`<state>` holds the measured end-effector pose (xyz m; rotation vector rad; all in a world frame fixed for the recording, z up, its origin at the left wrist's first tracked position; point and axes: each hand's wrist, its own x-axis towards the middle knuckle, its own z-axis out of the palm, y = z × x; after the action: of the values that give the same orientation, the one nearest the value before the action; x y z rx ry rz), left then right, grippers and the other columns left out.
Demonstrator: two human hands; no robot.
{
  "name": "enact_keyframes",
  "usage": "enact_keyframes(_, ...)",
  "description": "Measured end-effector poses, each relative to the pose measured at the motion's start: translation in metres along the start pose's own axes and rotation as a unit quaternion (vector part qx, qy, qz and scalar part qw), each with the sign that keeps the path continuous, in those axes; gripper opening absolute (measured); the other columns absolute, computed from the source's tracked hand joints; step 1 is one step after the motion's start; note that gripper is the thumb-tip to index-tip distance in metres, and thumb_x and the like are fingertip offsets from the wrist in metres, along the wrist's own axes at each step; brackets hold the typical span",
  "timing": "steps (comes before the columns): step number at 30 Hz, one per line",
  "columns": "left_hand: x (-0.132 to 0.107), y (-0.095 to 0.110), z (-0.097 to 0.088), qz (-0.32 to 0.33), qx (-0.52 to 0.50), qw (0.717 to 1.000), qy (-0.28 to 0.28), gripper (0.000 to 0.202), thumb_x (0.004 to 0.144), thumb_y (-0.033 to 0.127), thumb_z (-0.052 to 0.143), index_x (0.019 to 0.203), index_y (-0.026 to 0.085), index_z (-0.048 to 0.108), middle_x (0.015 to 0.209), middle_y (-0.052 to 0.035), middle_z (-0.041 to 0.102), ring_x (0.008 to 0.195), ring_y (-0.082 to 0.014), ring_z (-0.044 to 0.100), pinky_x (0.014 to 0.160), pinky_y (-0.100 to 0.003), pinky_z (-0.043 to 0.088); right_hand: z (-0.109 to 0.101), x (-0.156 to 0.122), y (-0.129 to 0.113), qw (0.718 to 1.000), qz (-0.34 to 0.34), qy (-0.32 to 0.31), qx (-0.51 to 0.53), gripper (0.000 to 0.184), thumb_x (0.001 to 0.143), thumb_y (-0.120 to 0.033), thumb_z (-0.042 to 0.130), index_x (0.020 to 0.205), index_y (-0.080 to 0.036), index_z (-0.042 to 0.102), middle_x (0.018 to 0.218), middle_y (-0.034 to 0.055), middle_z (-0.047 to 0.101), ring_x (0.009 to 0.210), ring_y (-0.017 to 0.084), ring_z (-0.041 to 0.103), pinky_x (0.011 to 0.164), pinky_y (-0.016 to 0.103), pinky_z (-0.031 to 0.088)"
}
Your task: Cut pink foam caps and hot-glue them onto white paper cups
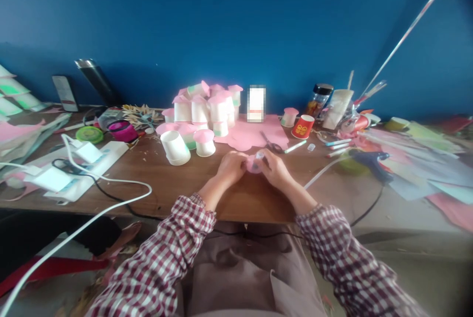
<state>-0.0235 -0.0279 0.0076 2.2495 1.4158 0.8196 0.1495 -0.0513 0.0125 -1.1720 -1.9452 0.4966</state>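
Wooden desk (207, 186) pushed against a deep blue wall (221, 21), cluttered on both sides, with a bare patch in front of me.

Hands: left hand (231, 166) and right hand (276, 169) are together at the near-centre of the desk, just above the bare wood. Both are curled tight, fingers pinched onto the same small pink piece (253, 164), which sits between them. A bit of white and blue shows at its top edge by my right fingers; can't tell what it is. Checked sleeves are pushed up to the forearms.

Surface:
- behind the hands: pink paper sheet (247, 135) with scissors (271, 145) on its right edge
- back centre: cluster of white paper cups with pink tops (203, 105)
- lone white cup (175, 148) upside down, left of the hands and well apart
- right: red cup (303, 126), jar with a black lid (318, 99), markers, loose coloured paper, blue glue gun (369, 161)
- left: white power strip (92, 159) with a white cable (121, 197) running off the front edge, green tape roll (89, 134)

Writing: nothing legible. The red cup has a yellow mark, too blurred to read.
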Motion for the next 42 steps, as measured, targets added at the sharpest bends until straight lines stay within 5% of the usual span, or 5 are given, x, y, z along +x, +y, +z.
enact_keyframes(5,0.0008,-0.0026,0.0000,0.049,0.029,0.998,-0.024,0.026,0.073,0.014,0.052,0.081,0.025,0.074,0.090,-0.0037,0.072,0.095,-0.0228,0.061,0.090,-0.033,0.043,0.0022,0.0000,0.0001,1.000,0.013,-0.010,0.005,0.026,0.089,-0.044,0.045,0.090,-0.020,0.055,0.083,0.0036,0.061,0.076,0.018,0.056,0.072,0.027,0.042)
enact_keyframes(32,0.0014,-0.0030,-0.0011,0.061,0.046,0.996,-0.035,0.022,0.075,0.014,0.050,0.070,0.022,0.070,0.083,-0.0024,0.071,0.086,-0.0195,0.060,0.082,-0.029,0.044,-0.0011,0.0053,-0.0034,0.998,-0.016,-0.051,-0.029,0.011,0.085,-0.029,0.056,0.083,-0.018,0.057,0.075,0.0020,0.063,0.068,0.016,0.056,0.065,0.024,0.040)
enact_keyframes(42,0.0023,-0.0080,0.0029,0.067,0.061,0.996,-0.017,0.018,0.078,0.019,0.053,0.075,0.022,0.071,0.086,-0.0028,0.071,0.088,-0.0198,0.061,0.083,-0.029,0.044,0.0040,0.0056,0.0024,0.999,0.026,0.025,-0.002,0.024,0.078,-0.039,0.063,0.071,-0.020,0.050,0.065,-0.0018,0.056,0.058,0.013,0.049,0.056,0.023,0.037)
